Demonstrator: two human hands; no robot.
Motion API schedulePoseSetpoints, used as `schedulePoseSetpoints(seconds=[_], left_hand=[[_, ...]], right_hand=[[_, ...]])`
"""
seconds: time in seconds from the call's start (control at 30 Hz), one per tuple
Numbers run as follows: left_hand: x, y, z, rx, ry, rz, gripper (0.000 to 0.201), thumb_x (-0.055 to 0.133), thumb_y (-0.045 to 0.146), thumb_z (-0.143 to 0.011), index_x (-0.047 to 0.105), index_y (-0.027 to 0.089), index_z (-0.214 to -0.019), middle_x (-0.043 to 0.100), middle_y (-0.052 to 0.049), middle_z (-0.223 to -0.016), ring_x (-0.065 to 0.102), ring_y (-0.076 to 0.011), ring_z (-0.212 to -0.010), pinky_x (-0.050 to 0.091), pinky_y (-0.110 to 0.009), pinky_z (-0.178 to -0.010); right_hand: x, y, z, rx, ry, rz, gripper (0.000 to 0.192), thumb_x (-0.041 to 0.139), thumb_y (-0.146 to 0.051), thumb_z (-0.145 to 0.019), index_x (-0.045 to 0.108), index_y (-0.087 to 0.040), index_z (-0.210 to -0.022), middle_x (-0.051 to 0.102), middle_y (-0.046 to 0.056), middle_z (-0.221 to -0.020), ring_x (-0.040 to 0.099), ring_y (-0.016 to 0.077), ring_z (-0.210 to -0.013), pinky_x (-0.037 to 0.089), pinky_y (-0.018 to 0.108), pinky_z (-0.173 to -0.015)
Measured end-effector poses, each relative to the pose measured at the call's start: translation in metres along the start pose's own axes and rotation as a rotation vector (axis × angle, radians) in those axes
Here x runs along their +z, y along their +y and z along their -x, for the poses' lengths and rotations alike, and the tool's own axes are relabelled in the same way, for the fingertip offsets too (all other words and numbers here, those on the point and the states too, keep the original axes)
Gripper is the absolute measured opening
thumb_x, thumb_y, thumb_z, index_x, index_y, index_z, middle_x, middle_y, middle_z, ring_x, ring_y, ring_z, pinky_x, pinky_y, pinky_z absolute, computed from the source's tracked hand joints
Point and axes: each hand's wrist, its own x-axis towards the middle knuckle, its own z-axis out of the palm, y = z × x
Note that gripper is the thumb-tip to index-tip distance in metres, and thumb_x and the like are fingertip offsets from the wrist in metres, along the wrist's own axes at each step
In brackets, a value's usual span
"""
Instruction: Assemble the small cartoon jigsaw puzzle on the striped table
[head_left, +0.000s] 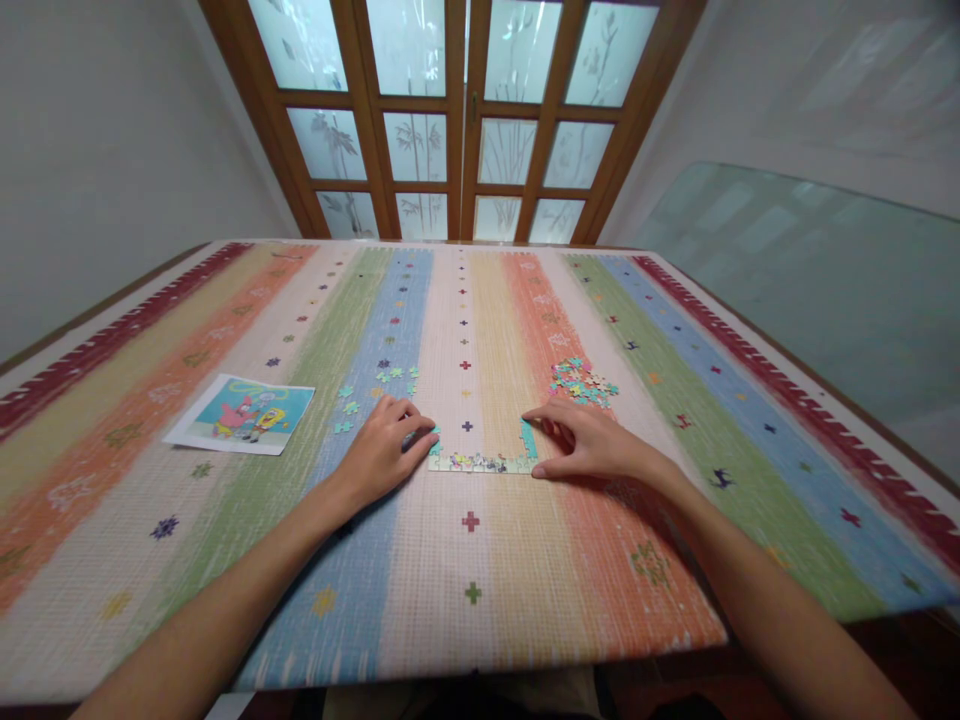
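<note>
Both forearms cross the table edge (525,655); left hand (382,450) and right hand (592,440) press flat, open, on the puzzle strip (480,463), ends hidden; bare cloth all around.

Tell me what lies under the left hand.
The left hand rests on the striped woven tablecloth, fingertips at the joined puzzle strip. Any loose piece beneath its palm is covered.

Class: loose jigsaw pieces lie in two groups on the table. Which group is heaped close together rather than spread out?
The pile of pieces just beyond the right hand is heaped tight. The scattered pieces beyond the left hand lie apart on the blue and green stripes.
</note>
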Motion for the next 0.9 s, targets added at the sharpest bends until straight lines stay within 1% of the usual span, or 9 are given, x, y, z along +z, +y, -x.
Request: schedulePoseSetpoints(seconds=[0.2,0.43,0.7,0.9], left_hand=[[-0.0024,0.0017,-0.0002,-0.014,-0.015,0.004,0.017,0.059,0.033,-0.1,0.07,0.02,-0.097,0.065,-0.005,-0.096,0.057,-0.0241,-0.096,0.049,-0.045,-0.095],[-0.0049,0.0017,0.0006,-0.015,-0.018,-0.01,0.018,0.059,0.035,-0.1,0.069,0.02,-0.094,0.065,-0.005,-0.095,0.056,-0.024,-0.095,0.046,-0.048,-0.099],[-0.0031,0.0017,0.0008,-0.009,-0.012,-0.014,0.018,0.059,0.035,-0.1,0.067,0.02,-0.095,0.064,-0.005,-0.095,0.056,-0.0243,-0.095,0.048,-0.046,-0.095],[-0.0022,0.001,0.0007,0.0,-0.006,-0.019,0.018,0.059,0.035,-0.1,0.067,0.02,-0.094,0.065,-0.005,-0.095,0.056,-0.0241,-0.095,0.046,-0.049,-0.1]], right_hand=[[-0.0004,-0.0004,-0.0003,-0.007,-0.005,-0.009,0.059,0.083,-0.046,-0.076,0.065,-0.022,-0.128,0.069,0.008,-0.099,0.062,0.0247,-0.084,0.047,0.038,-0.075],[-0.0004,-0.0013,0.0003,0.012,0.015,-0.018,0.062,0.083,-0.048,-0.074,0.065,-0.023,-0.128,0.07,0.008,-0.098,0.062,0.0242,-0.082,0.047,0.036,-0.073],[0.0003,-0.0002,0.0003,0.001,0.028,-0.013,0.059,0.082,-0.048,-0.075,0.065,-0.024,-0.127,0.071,0.009,-0.103,0.063,0.0266,-0.089,0.048,0.039,-0.077],[-0.0023,-0.0039,-0.0002,0.017,0.005,-0.016,0.058,0.081,-0.047,-0.076,0.066,-0.024,-0.127,0.07,0.008,-0.1,0.062,0.0261,-0.087,0.048,0.039,-0.078]])
